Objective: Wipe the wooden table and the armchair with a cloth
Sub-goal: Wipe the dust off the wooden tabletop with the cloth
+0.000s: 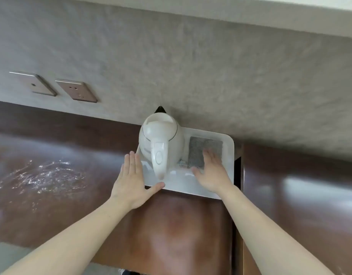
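Note:
A dark brown wooden table (pixel 181 225) runs along the wall. On it stands a white tray (pixel 229 155) holding a white electric kettle (pixel 161 141) and a folded grey cloth (pixel 203 149). My left hand (pixel 133 181) lies flat with fingers apart at the tray's left front corner, thumb along its front edge. My right hand (pixel 211 173) hovers flat over the tray, fingertips on the near part of the grey cloth. Neither hand grips anything. No armchair is in view.
White streaks or smears (pixel 42 175) mark the table top at the left. Two metal socket plates (pixel 58 86) sit on the grey wall above the table. A dark gap (pixel 237 175) separates this table from another glossy brown surface (pixel 300 195) on the right.

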### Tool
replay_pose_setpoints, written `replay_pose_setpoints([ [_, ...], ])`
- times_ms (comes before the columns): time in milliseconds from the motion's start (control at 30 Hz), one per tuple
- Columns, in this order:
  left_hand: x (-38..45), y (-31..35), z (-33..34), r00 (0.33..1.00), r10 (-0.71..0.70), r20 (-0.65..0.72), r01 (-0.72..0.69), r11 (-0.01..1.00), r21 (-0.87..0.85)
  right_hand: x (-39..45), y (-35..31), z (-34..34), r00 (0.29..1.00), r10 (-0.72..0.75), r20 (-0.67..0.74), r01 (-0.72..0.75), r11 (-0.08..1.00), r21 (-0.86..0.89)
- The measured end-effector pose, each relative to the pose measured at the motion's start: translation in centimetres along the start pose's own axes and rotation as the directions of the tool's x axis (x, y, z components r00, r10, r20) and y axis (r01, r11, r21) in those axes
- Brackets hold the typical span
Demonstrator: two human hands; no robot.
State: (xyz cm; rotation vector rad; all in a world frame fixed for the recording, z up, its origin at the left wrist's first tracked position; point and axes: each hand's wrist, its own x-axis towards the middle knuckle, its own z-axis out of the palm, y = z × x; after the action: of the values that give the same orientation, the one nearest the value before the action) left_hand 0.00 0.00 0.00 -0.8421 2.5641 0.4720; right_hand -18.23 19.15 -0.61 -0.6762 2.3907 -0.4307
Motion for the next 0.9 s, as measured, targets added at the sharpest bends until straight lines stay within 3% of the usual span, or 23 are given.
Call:
replay_pose_setpoints([
  [100, 1.5, -0.1, 1.7, 0.998, 0.009, -0.057, -0.012, 0.999, -0.043, 2.3, 0.1, 1.2, 0.997, 0.028, -0.072, -0.037, 0.992, -0.124],
  [333, 2.8, -0.5, 4.4, 0.989, 0.043, -0.141, -0.044, 0.999, -0.006, 5.9, 0.3, 3.4, 0.969, 0.179, -0.171, -0.201, 0.973, -0.115],
  [633, 3.1, -0.7, 5.1, 0.983, 0.060, -0.173, -0.058, 0.998, 0.018, 6.1, 0.4, 5.1, 0.955, 0.079, -0.288, -0.139, 0.970, -0.198],
  [700, 3.1, -0.7, 5.1, 0.984, 0.060, -0.169, -0.057, 0.998, 0.023, 5.9, 0.6, 4.5, 0.956, 0.066, -0.286, -0.084, 0.995, -0.048],
  [767, 3.1, -0.7, 5.0, 0.984, 0.057, -0.167, -0.053, 0.998, 0.030, 5.0, 0.7, 3.6, 0.958, 0.111, -0.266, -0.044, 0.969, 0.244],
  [833, 2.9, -0.6, 4.7, 0.984, 0.055, -0.168, -0.048, 0.998, 0.045, 3.7, 0.2, 2.6, 0.955, 0.209, -0.210, -0.070, 0.848, 0.525],
  [900, 2.6, -0.5, 4.3, 0.984, 0.049, -0.171, -0.037, 0.997, 0.073, 2.4, -0.7, 2.0, 0.940, 0.301, -0.160, -0.111, 0.713, 0.692],
])
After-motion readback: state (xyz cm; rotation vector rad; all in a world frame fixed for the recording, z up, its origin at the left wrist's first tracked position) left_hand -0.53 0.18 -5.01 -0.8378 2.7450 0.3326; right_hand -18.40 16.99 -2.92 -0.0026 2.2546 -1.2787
